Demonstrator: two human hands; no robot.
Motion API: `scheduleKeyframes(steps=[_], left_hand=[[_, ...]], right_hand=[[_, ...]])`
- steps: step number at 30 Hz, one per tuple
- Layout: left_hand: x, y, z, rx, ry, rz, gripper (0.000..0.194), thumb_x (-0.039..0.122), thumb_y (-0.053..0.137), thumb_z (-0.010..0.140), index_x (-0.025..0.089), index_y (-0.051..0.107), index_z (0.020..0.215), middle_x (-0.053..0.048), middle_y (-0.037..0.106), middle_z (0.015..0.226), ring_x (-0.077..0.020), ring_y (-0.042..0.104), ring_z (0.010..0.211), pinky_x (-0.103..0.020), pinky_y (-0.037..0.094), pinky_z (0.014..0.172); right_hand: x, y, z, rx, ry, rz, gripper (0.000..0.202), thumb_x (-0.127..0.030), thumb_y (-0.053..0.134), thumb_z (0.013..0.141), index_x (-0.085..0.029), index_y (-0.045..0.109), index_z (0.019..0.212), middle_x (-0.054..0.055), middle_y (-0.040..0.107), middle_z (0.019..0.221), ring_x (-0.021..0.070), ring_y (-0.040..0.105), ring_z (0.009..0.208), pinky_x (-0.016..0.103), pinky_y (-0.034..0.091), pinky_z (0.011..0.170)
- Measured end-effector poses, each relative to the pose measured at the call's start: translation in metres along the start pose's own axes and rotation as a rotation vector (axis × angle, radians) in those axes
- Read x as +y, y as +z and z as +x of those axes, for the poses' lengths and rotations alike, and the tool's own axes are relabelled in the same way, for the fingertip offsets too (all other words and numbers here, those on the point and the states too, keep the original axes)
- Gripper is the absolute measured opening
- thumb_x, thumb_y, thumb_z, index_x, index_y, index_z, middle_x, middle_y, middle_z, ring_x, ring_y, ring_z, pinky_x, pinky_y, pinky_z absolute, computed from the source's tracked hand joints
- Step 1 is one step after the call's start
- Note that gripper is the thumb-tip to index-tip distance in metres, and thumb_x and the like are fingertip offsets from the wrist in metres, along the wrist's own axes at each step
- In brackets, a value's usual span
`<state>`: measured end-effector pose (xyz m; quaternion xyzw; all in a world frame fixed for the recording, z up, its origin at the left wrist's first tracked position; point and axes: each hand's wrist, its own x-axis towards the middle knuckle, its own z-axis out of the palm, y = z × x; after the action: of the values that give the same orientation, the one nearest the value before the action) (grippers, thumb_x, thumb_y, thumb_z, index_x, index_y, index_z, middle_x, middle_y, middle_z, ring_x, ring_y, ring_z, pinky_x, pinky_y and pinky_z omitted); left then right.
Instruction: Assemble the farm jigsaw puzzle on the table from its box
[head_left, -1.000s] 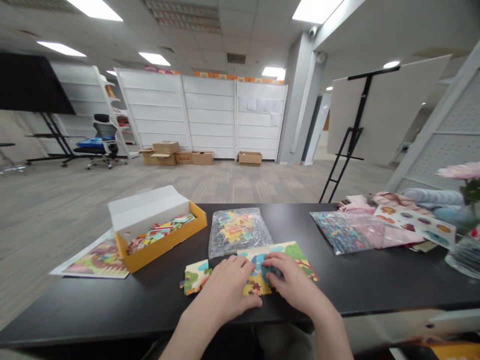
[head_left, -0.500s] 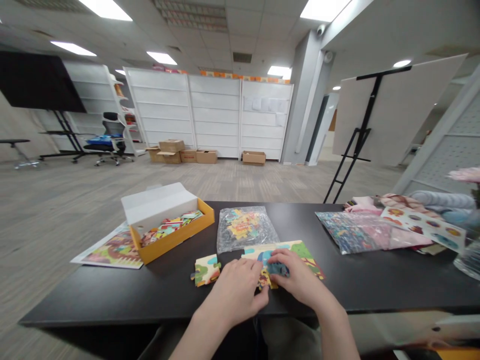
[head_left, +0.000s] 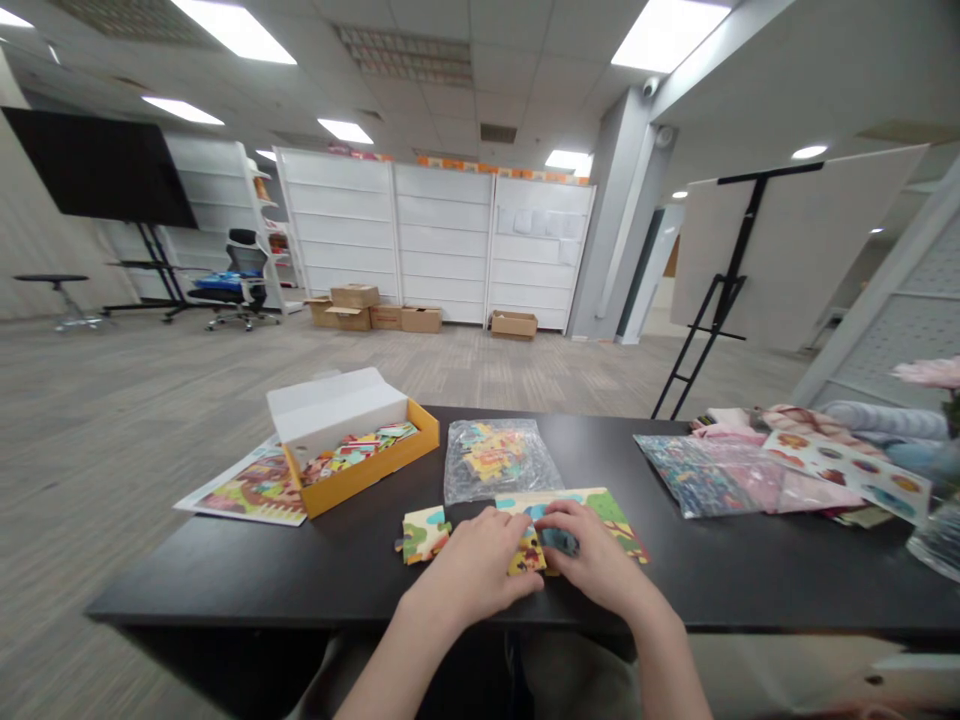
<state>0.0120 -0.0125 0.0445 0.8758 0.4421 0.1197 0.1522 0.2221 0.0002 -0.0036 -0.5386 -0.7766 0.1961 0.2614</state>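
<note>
No wording or number can be read. Reddish print on the clear plastic bag of puzzle pieces (head_left: 495, 455) is too blurred, as are the marks on a cardboard box (head_left: 386, 317); the paper sheets (head_left: 540, 222) on the white shelving (head_left: 442, 240) are too small.

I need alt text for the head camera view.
A person's left hand and right hand touch a partly assembled puzzle on a black table. A clear bag lies behind it; an open yellow box of pieces stands left.
</note>
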Motion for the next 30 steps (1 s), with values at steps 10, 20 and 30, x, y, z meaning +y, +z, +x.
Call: scheduleKeyframes(steps=[10, 20, 30], left_hand=[[-0.011, 0.003, -0.005, 0.139, 0.052, -0.003, 0.042, 0.041, 0.071, 0.082, 0.023, 0.063, 0.119, -0.008, 0.069, 0.113, -0.0293, 0.064, 0.108, -0.040, 0.051, 0.092], [-0.110, -0.027, -0.058, 0.303, -0.113, 0.003, 0.037, 0.051, 0.065, 0.086, 0.023, 0.063, 0.110, -0.008, 0.065, 0.117, -0.0251, 0.062, 0.109, -0.035, 0.049, 0.095], [-0.114, -0.020, -0.056, 0.193, -0.173, 0.008, 0.039, 0.053, 0.075, 0.077, 0.025, 0.068, 0.104, -0.005, 0.063, 0.118, -0.0246, 0.062, 0.105, -0.034, 0.050, 0.091]], right_hand=[[0.001, 0.000, 0.001, 0.011, 0.003, 0.010, 0.023, -0.022, 0.068, 0.082, -0.023, 0.075, 0.104, 0.009, 0.065, 0.121, 0.0256, 0.058, 0.117, 0.040, 0.042, 0.107], [0.003, 0.002, 0.001, 0.008, 0.020, 0.034, 0.018, -0.027, 0.068, 0.086, -0.022, 0.073, 0.102, 0.009, 0.066, 0.120, 0.0267, 0.058, 0.118, 0.041, 0.041, 0.106], [0.002, 0.003, 0.003, 0.021, 0.029, -0.002, 0.018, -0.027, 0.067, 0.086, -0.023, 0.074, 0.102, 0.008, 0.066, 0.117, 0.0259, 0.059, 0.113, 0.040, 0.044, 0.103]])
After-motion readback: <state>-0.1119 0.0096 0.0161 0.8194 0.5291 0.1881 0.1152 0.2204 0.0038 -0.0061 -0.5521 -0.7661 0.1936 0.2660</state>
